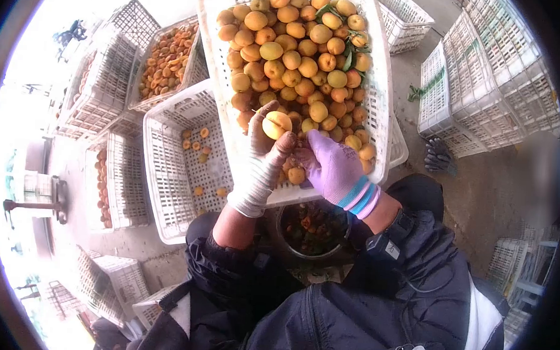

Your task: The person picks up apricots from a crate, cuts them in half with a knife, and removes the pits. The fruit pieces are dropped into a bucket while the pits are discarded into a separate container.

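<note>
In my left hand (258, 168), which wears a white glove with brown-stained fingers, an apricot (276, 125) is gripped between thumb and fingers. A dark seam line runs across the fruit. Close beside it, my right hand (337, 169) wears a purple glove with a blue-striped cuff. Its fingers are drawn together, and whatever they hold is hidden. Both hands are over the near end of a white plastic crate (382, 67) heaped with whole apricots (296, 61) and a few green leaves. Below my hands, a metal bowl (312, 254) holds dark scraps.
To the left, a second white crate (168, 199) has several apricot pieces on its bottom. Behind it stands a crate of halved apricots (168, 60). Stacked crates (474, 77) rise at the right, with a dark glove (440, 157) on the floor beside them.
</note>
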### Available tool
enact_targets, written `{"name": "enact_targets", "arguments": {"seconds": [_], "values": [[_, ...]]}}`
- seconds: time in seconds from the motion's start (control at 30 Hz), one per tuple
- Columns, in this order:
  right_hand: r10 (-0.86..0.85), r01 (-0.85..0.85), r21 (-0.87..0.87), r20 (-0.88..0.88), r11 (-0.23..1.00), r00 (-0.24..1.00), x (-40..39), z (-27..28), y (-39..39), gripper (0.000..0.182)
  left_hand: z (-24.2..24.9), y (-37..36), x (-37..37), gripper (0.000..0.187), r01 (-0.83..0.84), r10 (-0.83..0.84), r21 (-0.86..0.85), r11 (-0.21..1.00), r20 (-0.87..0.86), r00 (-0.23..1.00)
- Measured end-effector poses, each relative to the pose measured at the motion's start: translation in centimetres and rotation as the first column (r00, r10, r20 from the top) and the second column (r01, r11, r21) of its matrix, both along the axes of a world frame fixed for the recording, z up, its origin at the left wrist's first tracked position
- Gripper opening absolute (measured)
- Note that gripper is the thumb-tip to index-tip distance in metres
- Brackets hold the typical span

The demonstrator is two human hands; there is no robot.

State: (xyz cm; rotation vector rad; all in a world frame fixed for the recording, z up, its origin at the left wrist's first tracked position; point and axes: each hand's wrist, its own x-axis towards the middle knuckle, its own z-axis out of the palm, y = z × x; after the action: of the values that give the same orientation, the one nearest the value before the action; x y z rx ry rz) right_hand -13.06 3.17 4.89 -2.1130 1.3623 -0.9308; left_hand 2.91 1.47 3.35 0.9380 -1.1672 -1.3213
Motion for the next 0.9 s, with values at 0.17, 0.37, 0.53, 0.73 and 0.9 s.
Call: {"name": "enact_targets", "arguments": {"seconds": [0.17,0.37,0.53,0.73,0.9], "values": [[-0.007,0.007,0.023,0.019,1.0,1.0,0.2,-0.2,0.0,0.018,-0.8,0.6,0.4,0.065,-0.032,0.031,0.003,0.999,0.152,0.988],[0.03,-0.03,-0.073,-0.003,0.997,1.0,0.7,-2.1,0.1,0.02,-1.3,0.6,-1.1,0.086,-0.003,0.123,0.261,0.965,-0.445,0.887],[0.02,-0.028,-0.068,-0.111,0.997,0.994,0.4,-2.2,1.0,0.024,-1.7,-0.5,0.3,0.087,0.143,0.121,0.308,0.941,-0.697,0.707],[-0.008,0.003,0.048,0.115,0.999,0.993,-1.3,-0.8,0.5,0.021,-0.6,-1.1,1.9,0.088,-0.066,0.255,0.364,0.929,-0.498,0.829],[-0.105,-0.086,0.27,0.619,0.959,0.778,-0.9,1.2,-0.5,0.04,-0.6,0.7,0.1,0.086,0.043,-0.016,0.232,0.972,-0.118,0.993]]}}
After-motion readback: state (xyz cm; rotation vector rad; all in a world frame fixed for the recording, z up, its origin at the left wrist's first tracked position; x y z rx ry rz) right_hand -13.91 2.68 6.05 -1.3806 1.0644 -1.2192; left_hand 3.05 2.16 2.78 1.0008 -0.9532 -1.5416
